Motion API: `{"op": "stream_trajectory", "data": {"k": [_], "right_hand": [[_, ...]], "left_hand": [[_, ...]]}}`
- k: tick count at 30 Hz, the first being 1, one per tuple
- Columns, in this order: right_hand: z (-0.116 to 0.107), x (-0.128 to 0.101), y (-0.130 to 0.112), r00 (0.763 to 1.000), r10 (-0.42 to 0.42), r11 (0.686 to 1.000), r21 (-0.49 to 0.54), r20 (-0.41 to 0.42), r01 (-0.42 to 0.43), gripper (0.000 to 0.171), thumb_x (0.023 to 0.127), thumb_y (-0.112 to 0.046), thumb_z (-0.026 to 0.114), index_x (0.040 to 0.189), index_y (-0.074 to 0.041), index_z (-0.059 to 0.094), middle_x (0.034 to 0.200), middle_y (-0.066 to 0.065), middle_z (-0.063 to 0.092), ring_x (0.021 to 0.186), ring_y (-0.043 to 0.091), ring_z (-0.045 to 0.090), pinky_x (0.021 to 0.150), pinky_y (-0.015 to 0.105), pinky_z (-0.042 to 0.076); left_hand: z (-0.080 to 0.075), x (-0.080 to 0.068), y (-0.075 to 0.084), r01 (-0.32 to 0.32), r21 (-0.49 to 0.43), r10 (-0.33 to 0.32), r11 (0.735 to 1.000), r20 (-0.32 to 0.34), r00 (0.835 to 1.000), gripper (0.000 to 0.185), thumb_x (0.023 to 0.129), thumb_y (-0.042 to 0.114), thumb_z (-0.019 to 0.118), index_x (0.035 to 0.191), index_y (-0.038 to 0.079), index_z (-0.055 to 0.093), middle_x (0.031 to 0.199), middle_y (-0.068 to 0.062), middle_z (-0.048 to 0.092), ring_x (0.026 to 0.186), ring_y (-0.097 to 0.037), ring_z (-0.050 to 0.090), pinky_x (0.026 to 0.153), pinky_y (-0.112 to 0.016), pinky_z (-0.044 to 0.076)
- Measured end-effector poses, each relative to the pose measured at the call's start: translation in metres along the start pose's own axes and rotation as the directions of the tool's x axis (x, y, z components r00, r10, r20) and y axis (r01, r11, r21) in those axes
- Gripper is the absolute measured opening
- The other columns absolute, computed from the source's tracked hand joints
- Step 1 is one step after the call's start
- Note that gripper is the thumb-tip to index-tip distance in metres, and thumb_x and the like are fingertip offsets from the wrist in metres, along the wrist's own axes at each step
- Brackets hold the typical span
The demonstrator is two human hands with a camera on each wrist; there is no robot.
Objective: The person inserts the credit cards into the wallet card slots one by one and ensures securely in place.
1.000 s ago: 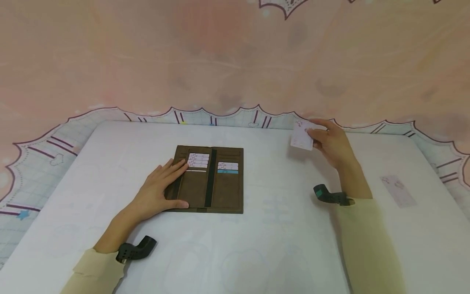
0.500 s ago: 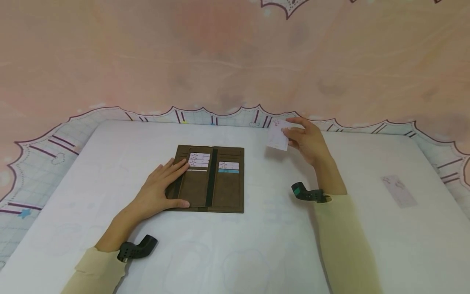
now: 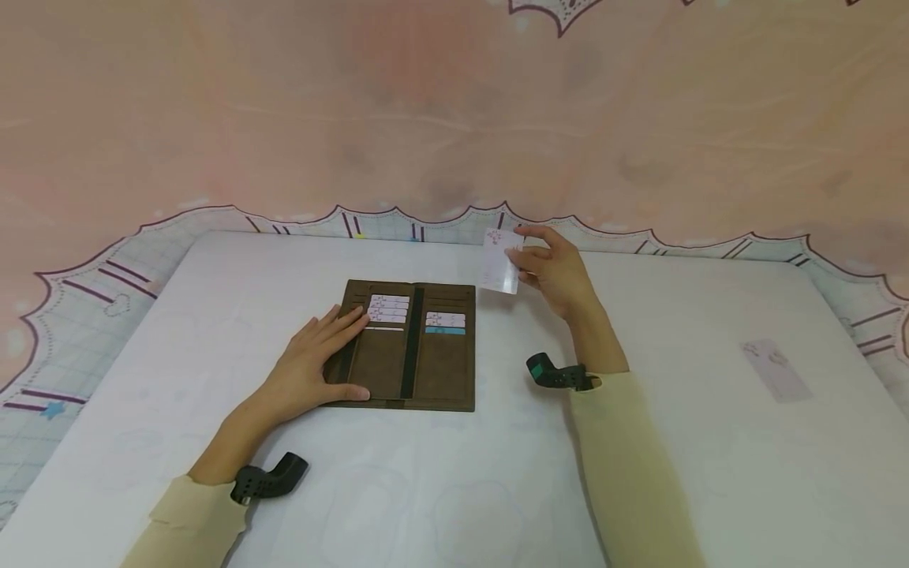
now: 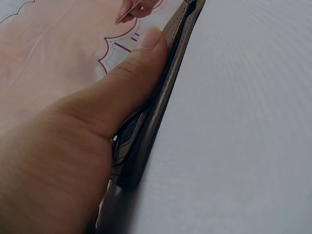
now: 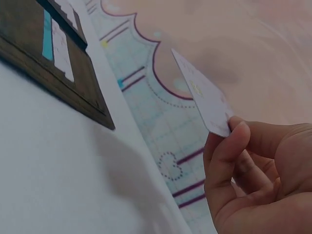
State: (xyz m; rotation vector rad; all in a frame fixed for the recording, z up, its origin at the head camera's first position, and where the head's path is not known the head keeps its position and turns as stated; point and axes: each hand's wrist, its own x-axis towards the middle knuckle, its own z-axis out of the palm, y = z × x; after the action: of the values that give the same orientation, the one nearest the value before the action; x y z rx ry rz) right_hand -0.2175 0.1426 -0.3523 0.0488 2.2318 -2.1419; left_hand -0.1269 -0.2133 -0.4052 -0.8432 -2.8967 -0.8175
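Note:
A brown wallet (image 3: 443, 371) lies opened flat on the white table, with several pale cards (image 3: 388, 308) tucked in its left slots. On its right side sit a pale card and a blue-edged card (image 3: 445, 330). My left hand (image 3: 312, 367) rests on the wallet's left part, fingers extended and thumb along the lower edge; the left wrist view shows the thumb (image 4: 131, 68) on the wallet's edge. Above the table, right of the wallet's top corner, my right hand (image 3: 557, 272) pinches a white card (image 3: 499, 264) between thumb and fingers. In the right wrist view the card (image 5: 202, 95) is tilted, apart from the wallet.
Another pale pinkish card (image 3: 776, 371) lies flat on the table (image 3: 682, 315) at the right. Behind the table hangs a peach cloth (image 3: 398, 118) with a scalloped, patterned border. Each wrist wears a black camera mount, such as the left one (image 3: 270, 477).
My right hand has moved left with the white card, from well right of the wallet to near its upper right corner. The left hand stays in place on the wallet.

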Motion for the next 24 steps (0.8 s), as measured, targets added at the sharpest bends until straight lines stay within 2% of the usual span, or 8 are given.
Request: {"op": "stream_trajectory", "data": {"k": [12, 19, 24], "right_hand": [[0.026, 0.004, 0.013, 1.000, -0.001, 1.000, 0.000, -0.011, 0.001, 0.039, 0.090, -0.006, 0.066, 0.127, -0.009, 0.055, 0.092, 0.010, 0.064, 0.075, 0.016, 0.057, 0.062, 0.019, 0.052], [0.037, 0.005, 0.023, 1.000, -0.020, 1.000, -0.009, -0.012, 0.020, 0.039, 0.089, -0.009, 0.068, 0.126, -0.010, 0.056, 0.085, 0.009, 0.063, 0.062, 0.015, 0.057, 0.061, 0.020, 0.053], [0.044, 0.006, 0.031, 0.999, -0.050, 0.998, 0.029, -0.020, 0.050, 0.037, 0.088, -0.008, 0.069, 0.123, -0.010, 0.056, 0.081, 0.009, 0.061, 0.060, 0.014, 0.057, 0.062, 0.021, 0.054]], "left_hand": [[0.001, -0.001, -0.002, -0.007, 0.010, 0.007, 1.000, -0.004, 1.000, 0.101, 0.071, 0.054, 0.078, 0.151, 0.013, 0.032, 0.156, -0.009, 0.026, 0.144, -0.034, 0.010, 0.115, -0.051, 0.005], [0.002, -0.001, -0.004, -0.006, 0.014, 0.006, 1.000, -0.016, 1.000, 0.103, 0.069, 0.053, 0.080, 0.150, 0.013, 0.032, 0.155, -0.010, 0.026, 0.144, -0.034, 0.011, 0.115, -0.052, 0.005], [0.003, 0.000, -0.004, -0.007, 0.015, 0.007, 1.000, -0.016, 1.000, 0.104, 0.068, 0.052, 0.081, 0.150, 0.013, 0.032, 0.155, -0.010, 0.026, 0.144, -0.035, 0.011, 0.115, -0.052, 0.005]]}}
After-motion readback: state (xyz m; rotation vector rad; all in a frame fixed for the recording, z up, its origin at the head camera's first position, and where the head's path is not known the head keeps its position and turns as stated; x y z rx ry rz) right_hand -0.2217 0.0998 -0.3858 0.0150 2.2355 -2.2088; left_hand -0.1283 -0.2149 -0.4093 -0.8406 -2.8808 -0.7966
